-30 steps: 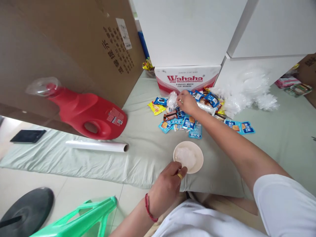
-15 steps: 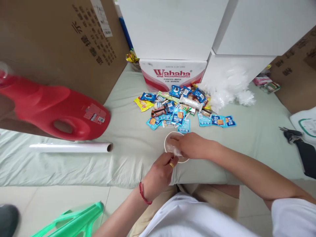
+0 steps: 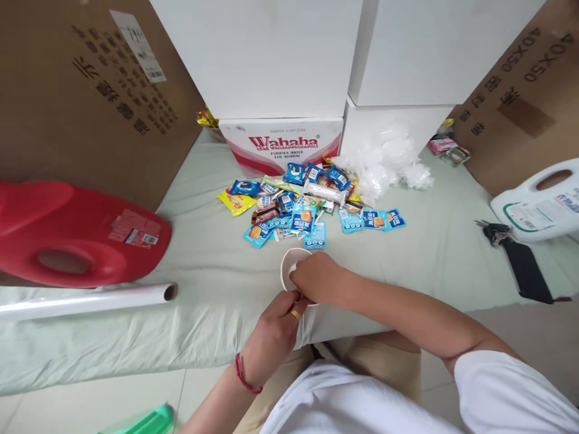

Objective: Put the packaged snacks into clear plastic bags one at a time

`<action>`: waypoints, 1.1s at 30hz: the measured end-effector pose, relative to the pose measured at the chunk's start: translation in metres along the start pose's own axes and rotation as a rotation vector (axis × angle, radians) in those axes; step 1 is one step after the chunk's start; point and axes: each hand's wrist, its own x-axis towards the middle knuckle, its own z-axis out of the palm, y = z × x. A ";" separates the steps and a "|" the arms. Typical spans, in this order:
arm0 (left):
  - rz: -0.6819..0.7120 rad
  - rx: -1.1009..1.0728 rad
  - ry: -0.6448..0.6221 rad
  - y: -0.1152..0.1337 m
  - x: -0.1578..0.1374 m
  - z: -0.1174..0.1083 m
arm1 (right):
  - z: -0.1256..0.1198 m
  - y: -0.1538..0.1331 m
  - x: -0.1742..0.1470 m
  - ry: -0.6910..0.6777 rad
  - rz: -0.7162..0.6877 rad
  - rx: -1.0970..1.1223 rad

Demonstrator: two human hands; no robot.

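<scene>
A white paper cup [image 3: 286, 263] stands near the front edge of the cloth-covered surface. With thumb and forefinger closed, my left hand [image 3: 274, 328] pinches the near side of its rim. My right hand [image 3: 319, 277] bends over the cup from the right, its curled fingers inside the opening. Those fingertips are mostly hidden, and I cannot make out what they hold. Just beyond the cup lies a heap of wrapped snacks [image 3: 302, 218], with blue snack packets [image 3: 373, 220] in a row to its right.
Crumpled clear plastic [image 3: 384, 166] lies beside the Wahaha carton [image 3: 284, 144]. To the left are a red jug [image 3: 90, 235] and a roll of film [image 3: 90, 301]. A white bottle [image 3: 543, 202] and a black pouch with keys [image 3: 527, 271] lie to the right.
The view has shifted to the right, so things appear further left. My right hand reaches deeper over the cup, and the clear plastic seen there earlier is now mostly covered.
</scene>
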 end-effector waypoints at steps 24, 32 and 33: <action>-0.134 -0.004 0.065 -0.016 0.020 0.008 | -0.053 0.330 0.053 0.740 0.958 0.145; -0.107 -0.017 0.060 0.005 0.025 -0.002 | -0.082 0.327 0.027 0.589 0.898 0.299; -0.116 -0.019 0.062 0.007 0.025 -0.004 | -0.091 0.329 0.017 0.612 0.874 0.335</action>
